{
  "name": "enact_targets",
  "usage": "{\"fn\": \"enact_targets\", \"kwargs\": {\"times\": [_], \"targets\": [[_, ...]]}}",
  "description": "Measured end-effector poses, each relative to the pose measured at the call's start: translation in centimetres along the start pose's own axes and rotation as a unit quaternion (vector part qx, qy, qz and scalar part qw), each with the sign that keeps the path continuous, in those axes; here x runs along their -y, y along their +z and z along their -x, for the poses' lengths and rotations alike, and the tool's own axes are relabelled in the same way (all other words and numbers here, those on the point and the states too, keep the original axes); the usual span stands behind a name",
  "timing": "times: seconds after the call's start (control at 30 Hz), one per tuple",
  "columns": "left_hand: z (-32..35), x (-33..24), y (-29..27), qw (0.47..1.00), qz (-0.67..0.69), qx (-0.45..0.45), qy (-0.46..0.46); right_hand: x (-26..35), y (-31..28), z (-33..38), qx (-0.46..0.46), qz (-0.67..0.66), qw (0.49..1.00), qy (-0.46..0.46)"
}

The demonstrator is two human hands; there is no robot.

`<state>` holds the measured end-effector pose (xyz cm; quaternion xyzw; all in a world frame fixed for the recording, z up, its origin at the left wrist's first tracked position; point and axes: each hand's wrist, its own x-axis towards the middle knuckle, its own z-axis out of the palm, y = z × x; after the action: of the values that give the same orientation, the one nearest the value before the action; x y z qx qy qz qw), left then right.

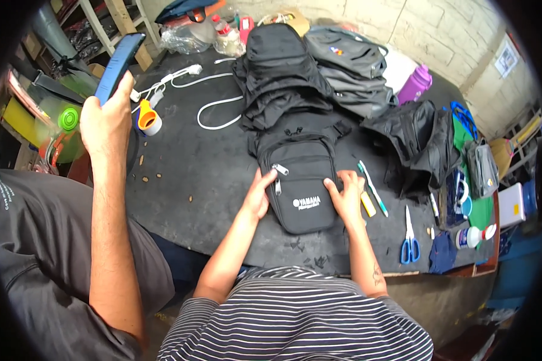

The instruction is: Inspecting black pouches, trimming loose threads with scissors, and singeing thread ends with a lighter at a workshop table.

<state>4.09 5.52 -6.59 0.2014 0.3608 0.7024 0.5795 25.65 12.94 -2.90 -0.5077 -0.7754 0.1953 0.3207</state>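
Note:
A small black zippered sling bag [298, 183] lies front side up near the table's front edge, with pale printing low on its front. My left hand [260, 195] grips its left edge, fingertips beside the metal zipper pulls [280, 170]. At the right edge my right hand [346, 195] holds the bag, thumb on the front panel and the fingers partly hidden at the side. A yellow lighter-like stick [368, 204] and a white and teal toothbrush [374, 189] lie just right of that hand.
Black bags [283, 72] and grey backpacks [352, 66] stand behind; another black bag [412, 144] sits right. Blue-handled scissors [410, 240], a white bottle [473, 236] and a purple bottle [414, 83] are rightward. At left, another person's hand [106, 123] holds a phone [117, 69] above white cables [171, 78].

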Motion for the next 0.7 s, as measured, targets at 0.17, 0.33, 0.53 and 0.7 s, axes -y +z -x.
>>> {"fn": "enact_targets", "kwargs": {"times": [0.17, 0.33, 0.53, 0.7], "targets": [[2.1, -1.8, 1.9, 0.998, 0.064, 0.025, -0.017, 1.2, -3.1, -1.1, 0.181, -0.569, 0.783, 0.175], [2.5, -4.0, 2.8, 0.992, -0.074, 0.098, -0.038, 1.5, -6.3, -2.4, 0.156, -0.643, 0.732, 0.165], [2.3, -3.7, -1.1, 0.963, -0.244, -0.093, 0.071, 4.4, -12.4, -4.0, 0.156, -0.637, 0.748, 0.1], [2.0, -1.4, -4.3, 0.683, -0.634, -0.21, 0.295, 8.0, -18.6, -7.6, 0.156, -0.543, 0.824, 0.045]]}}
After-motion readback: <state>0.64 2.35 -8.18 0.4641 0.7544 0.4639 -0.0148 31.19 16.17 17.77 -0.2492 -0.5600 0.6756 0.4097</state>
